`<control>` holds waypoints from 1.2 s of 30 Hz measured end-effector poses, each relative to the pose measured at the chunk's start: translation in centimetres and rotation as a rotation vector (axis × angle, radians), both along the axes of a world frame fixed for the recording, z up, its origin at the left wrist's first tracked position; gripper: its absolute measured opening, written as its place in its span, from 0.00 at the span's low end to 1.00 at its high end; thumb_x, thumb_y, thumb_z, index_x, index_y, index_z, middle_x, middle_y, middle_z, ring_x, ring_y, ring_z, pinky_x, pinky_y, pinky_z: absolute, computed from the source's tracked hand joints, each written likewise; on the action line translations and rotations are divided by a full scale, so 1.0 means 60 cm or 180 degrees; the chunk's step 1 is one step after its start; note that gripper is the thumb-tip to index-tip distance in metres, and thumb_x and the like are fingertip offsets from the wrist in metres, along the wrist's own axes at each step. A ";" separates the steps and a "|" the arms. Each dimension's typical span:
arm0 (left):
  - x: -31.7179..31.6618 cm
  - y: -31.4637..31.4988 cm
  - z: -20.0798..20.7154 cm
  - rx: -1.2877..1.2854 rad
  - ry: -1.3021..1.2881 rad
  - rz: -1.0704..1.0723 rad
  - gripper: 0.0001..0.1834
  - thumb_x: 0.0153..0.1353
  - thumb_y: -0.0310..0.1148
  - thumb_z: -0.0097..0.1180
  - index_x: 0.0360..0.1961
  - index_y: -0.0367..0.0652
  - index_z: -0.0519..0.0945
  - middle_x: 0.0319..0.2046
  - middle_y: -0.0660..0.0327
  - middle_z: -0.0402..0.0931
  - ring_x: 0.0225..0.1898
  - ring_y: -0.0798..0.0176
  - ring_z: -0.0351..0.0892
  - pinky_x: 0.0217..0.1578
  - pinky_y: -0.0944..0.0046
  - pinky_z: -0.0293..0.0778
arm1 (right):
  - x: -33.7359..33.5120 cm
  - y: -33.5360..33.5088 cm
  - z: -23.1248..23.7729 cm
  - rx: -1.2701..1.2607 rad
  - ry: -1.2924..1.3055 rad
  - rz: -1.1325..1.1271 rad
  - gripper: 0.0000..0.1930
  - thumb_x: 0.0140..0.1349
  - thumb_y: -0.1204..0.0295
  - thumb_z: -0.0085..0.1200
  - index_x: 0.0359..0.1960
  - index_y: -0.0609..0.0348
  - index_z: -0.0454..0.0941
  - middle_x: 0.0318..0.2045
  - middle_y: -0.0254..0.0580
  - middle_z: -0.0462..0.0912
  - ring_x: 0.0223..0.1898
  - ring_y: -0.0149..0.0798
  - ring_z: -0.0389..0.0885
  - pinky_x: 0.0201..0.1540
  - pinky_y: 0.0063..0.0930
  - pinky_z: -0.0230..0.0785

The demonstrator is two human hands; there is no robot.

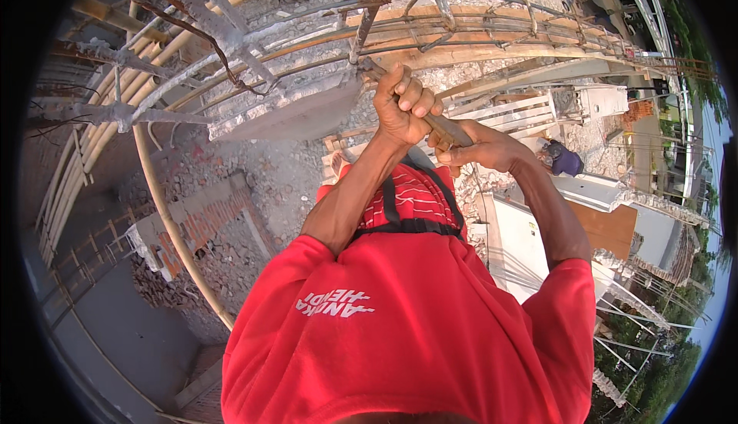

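Observation:
My left hand (403, 106) is wrapped round a brown, rusty-looking bar (450, 129), thumb and fingers closed. My right hand (486, 149) is closed round the bar's near end, just right of and below the left. The bar slants from there up to the left. Its far end lies beside an upright rusty steel bar (372, 18), and I cannot tell whether they touch. A cage of reinforcing steel with bent stirrups (442, 10) runs across just beyond my hands. Wooden boards (461, 49) lie along it.
Broken concrete (288, 113) hangs beyond my left forearm. Bamboo poles (165, 212) stand at the left. Rubble (269, 170) and a brick-edged wall piece (192, 228) lie below. Another person (566, 159) in dark clothes is down at the right, near a white panel (580, 190).

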State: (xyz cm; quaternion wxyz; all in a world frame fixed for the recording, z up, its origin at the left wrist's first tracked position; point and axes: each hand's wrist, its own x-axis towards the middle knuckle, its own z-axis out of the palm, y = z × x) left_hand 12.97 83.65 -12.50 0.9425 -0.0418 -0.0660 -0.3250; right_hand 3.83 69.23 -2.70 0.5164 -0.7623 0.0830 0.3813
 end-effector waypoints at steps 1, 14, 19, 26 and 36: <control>-0.001 0.001 0.004 -0.0591 -0.0301 -0.0009 0.19 0.70 0.49 0.53 0.22 0.55 0.73 0.13 0.71 0.71 0.22 0.64 0.79 0.34 0.52 0.79 | 0.002 0.005 -0.012 -0.0511 -0.0124 0.0285 0.20 0.63 0.61 0.63 0.46 0.64 0.74 0.34 0.51 0.82 0.40 0.41 0.84 0.47 0.39 0.75; 0.001 -0.013 -0.046 -0.0916 -0.0785 -0.0103 0.18 0.68 0.50 0.54 0.32 0.46 0.77 0.23 0.60 0.78 0.30 0.61 0.79 0.42 0.53 0.78 | -0.040 0.057 -0.029 -0.1916 -0.1393 -0.0626 0.39 0.58 0.64 0.69 0.70 0.47 0.63 0.35 0.58 0.86 0.38 0.63 0.86 0.36 0.51 0.77; -0.041 -0.005 0.001 0.0940 0.1057 0.0189 0.15 0.68 0.46 0.60 0.35 0.45 0.79 0.28 0.58 0.82 0.35 0.58 0.81 0.45 0.52 0.80 | -0.070 0.064 -0.087 -0.4135 -0.3615 -0.0458 0.37 0.61 0.67 0.62 0.71 0.21 0.63 0.45 0.45 0.77 0.49 0.52 0.80 0.46 0.47 0.74; -0.023 0.006 -0.054 0.0021 -0.0007 -0.0192 0.22 0.71 0.50 0.55 0.21 0.51 0.75 0.13 0.69 0.71 0.21 0.64 0.76 0.33 0.59 0.76 | -0.169 0.047 -0.107 -0.3362 -0.4560 0.0740 0.32 0.63 0.58 0.62 0.68 0.15 0.68 0.79 0.52 0.50 0.78 0.54 0.53 0.72 0.68 0.52; -0.114 -0.083 -0.049 0.2835 0.0833 -0.1301 0.31 0.61 0.69 0.58 0.27 0.51 0.69 0.21 0.68 0.70 0.31 0.64 0.76 0.35 0.62 0.75 | -0.280 -0.011 -0.068 -0.2308 -0.2275 -0.2557 0.34 0.63 0.45 0.63 0.64 0.52 0.76 0.64 0.60 0.72 0.64 0.58 0.75 0.63 0.50 0.71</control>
